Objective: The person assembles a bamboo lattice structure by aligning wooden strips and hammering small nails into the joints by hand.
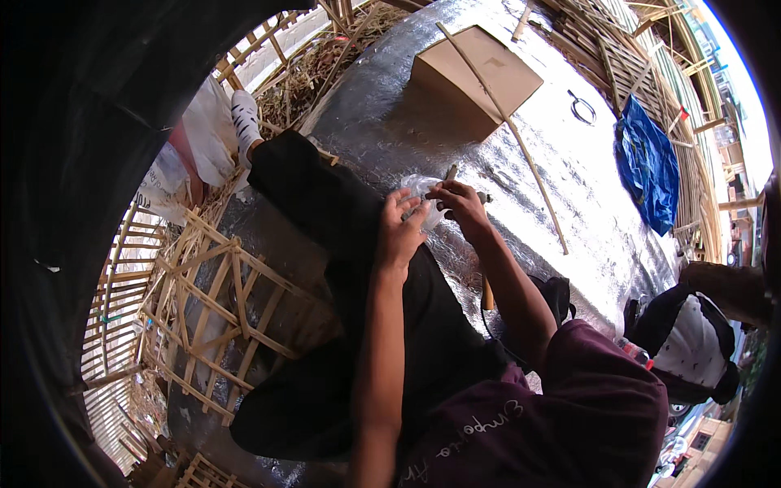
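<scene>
Over my lap, both hands are at a crumpled clear plastic bag (416,184). My left hand (399,233) has its fingers curled at the bag's near left side. At the right side, my right hand (462,210) bends its fingers down onto the plastic. What lies inside the bag, if anything, I cannot make out. Just beyond my right hand, the end of a short stick (451,172) shows. A wooden handle (487,294) sticks out beneath my right forearm, its other end hidden.
Silvery foil sheeting (366,98) covers the surface. A cardboard box (480,77) stands ahead, with a long thin stick (521,146) leaning across it. A bamboo slat frame (220,305) lies left. To the right are a blue plastic sheet (648,167) and a black cable loop (581,107).
</scene>
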`<action>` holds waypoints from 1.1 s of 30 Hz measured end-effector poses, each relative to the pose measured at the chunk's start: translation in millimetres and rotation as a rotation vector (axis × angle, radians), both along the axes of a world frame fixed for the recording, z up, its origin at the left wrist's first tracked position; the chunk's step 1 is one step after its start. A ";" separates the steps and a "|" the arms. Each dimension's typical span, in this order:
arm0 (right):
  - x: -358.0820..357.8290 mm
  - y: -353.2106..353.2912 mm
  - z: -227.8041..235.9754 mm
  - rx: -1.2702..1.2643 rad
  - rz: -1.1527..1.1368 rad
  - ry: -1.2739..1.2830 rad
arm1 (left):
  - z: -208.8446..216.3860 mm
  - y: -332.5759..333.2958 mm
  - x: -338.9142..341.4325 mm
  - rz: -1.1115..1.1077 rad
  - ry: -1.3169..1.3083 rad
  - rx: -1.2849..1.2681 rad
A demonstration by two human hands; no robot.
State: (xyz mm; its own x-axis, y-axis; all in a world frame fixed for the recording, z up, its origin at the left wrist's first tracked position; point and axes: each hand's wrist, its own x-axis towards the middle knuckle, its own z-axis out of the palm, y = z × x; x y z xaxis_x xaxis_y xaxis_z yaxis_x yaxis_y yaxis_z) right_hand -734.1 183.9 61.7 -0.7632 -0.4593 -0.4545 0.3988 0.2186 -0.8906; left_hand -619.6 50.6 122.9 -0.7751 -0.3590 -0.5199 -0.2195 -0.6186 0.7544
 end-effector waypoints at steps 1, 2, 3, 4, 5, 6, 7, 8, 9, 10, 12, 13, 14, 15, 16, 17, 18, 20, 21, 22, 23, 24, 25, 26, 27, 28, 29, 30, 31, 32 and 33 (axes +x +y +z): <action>0.8 3.1 4.3 -0.050 -0.037 -0.044 | -10.9 4.6 -5.8 -0.058 0.028 -0.195; 3.7 -3.8 14.9 -0.107 -0.053 -0.087 | -27.3 5.2 -9.7 -0.094 0.055 -0.398; 6.6 -6.4 22.3 -0.165 -0.073 -0.133 | -28.4 7.3 -13.2 -0.136 0.077 -0.601; 10.5 -8.6 27.1 -0.222 -0.076 -0.145 | -29.1 11.0 -12.9 -0.119 0.064 -0.652; 12.3 -4.2 29.3 -0.262 -0.093 -0.155 | -23.7 15.9 -13.6 -0.120 0.043 -0.622; 13.9 -1.7 31.2 -0.303 -0.108 -0.165 | -16.7 19.2 -13.0 -0.120 0.022 -0.592; 14.2 -0.1 33.1 -0.346 -0.121 -0.176 | -12.4 22.4 -12.2 -0.118 -0.001 -0.563; 14.2 0.6 35.9 -0.359 -0.102 -0.192 | -10.7 25.3 -8.7 -0.059 0.034 -0.583; 16.5 0.3 38.4 -0.397 -0.086 -0.229 | -15.7 27.2 -5.1 -0.023 0.110 -0.564; 20.0 -0.4 41.0 -0.436 -0.068 -0.267 | -24.6 29.0 -1.3 0.014 0.186 -0.544; 30.3 -5.4 49.8 -0.512 -0.029 -0.335 | -27.2 30.0 9.9 0.073 0.269 -0.472; 37.8 -6.7 55.5 -0.546 -0.012 -0.361 | -29.2 30.9 14.9 0.138 0.330 -0.448; 44.4 -9.4 61.2 -0.581 0.006 -0.387 | -27.3 30.3 18.9 0.200 0.393 -0.425; 49.4 -13.1 64.6 -0.606 0.029 -0.390 | -25.2 30.2 21.7 0.263 0.455 -0.402; 54.0 -17.2 67.1 -0.630 0.053 -0.394 | -22.3 32.9 24.3 0.360 0.499 -0.391; 57.8 -19.4 68.3 -0.652 0.075 -0.395 | -20.2 31.3 27.9 0.374 0.491 -0.460; 59.7 -19.6 64.6 -0.671 0.096 -0.413 | -18.9 29.8 31.5 0.388 0.484 -0.528; 64.3 -23.4 62.6 -0.671 0.153 -0.423 | -15.0 26.3 38.7 0.424 0.480 -0.637; 67.5 -27.6 62.4 -0.672 0.187 -0.430 | -12.2 23.4 42.9 0.448 0.483 -0.678; 71.0 -29.4 65.2 -0.638 0.194 -0.455 | -9.6 19.0 46.5 0.476 0.484 -0.721; 80.1 -36.7 76.3 -0.558 0.134 -0.468 | -7.1 7.9 55.6 0.522 0.449 -0.707; 80.9 -37.6 79.1 -0.441 0.128 -0.404 | -7.0 -0.8 63.5 0.567 0.412 -0.687; 79.6 -37.4 81.3 -0.324 0.133 -0.340 | -6.1 -11.1 73.8 0.619 0.372 -0.669; 77.2 -33.7 85.9 -0.037 0.189 -0.031 | 2.2 -21.9 88.1 0.648 0.325 -0.509; 71.6 -19.8 70.8 0.152 0.085 0.258 | -2.6 -33.9 103.6 0.630 0.321 -0.589; 59.6 -1.5 52.2 0.278 0.003 0.482 | -13.9 -46.4 122.9 0.615 0.309 -0.669; 46.6 24.8 21.2 0.338 -0.037 0.624 | -20.9 -62.2 151.3 0.600 0.263 -0.783; 28.4 59.5 -3.7 0.432 -0.084 0.749 | -19.9 -75.3 170.9 0.598 0.073 -0.847; 14.0 93.3 -28.2 0.528 -0.099 0.840 | -23.6 -92.3 191.8 0.645 0.013 -0.843; 7.8 121.5 -50.8 0.597 -0.094 0.900 | -29.5 -113.1 217.0 0.719 -0.043 -0.933; 22.7 124.3 -46.8 0.793 0.006 0.837 | -34.9 -128.6 246.7 0.843 -0.091 -0.907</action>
State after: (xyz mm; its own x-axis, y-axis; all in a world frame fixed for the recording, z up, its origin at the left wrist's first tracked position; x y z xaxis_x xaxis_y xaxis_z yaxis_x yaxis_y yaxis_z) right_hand -711.4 308.2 14.9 -0.9607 -0.2757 0.0309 -0.2553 0.8350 -0.4875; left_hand -372.9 -77.9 88.1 -0.1021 -0.9853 0.1368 -0.0810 0.1453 0.9861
